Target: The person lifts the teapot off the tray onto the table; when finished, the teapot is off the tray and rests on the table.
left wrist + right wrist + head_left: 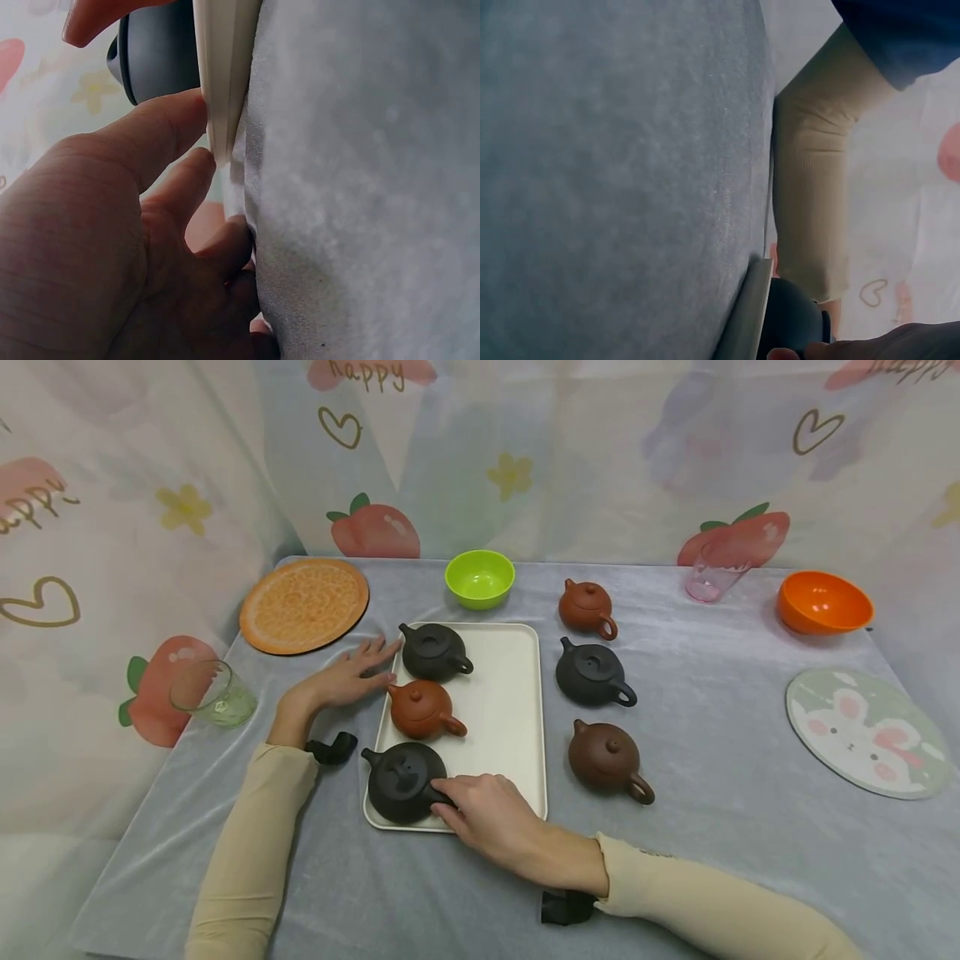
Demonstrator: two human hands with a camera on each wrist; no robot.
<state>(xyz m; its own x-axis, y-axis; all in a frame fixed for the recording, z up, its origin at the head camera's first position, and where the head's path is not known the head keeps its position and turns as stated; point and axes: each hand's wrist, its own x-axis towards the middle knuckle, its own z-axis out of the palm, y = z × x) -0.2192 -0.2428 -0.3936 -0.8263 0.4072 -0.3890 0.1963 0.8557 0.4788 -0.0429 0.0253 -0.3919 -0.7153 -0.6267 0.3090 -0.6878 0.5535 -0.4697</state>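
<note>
On a cream tray (502,710) three teapots stand in a column along the left side. Nearest the front is a black teapot (405,783), whose handle my right hand (498,825) pinches between thumb and fingers. Behind it stands a reddish-brown teapot (420,710), and a second black teapot (432,652) is at the back. My left hand (345,678) rests by the tray's left edge with fingers spread. The left wrist view shows its fingertips against the tray's rim (226,67). In the right wrist view the front teapot (791,319) is partly hidden.
Right of the tray stand a small reddish-brown teapot (585,606), a black one (591,675) and a dark brown one (604,758). Behind are an orange round mat (303,606) and green bowl (480,579). An orange bowl (825,602), rabbit mat (862,735) and glasses lie farther out.
</note>
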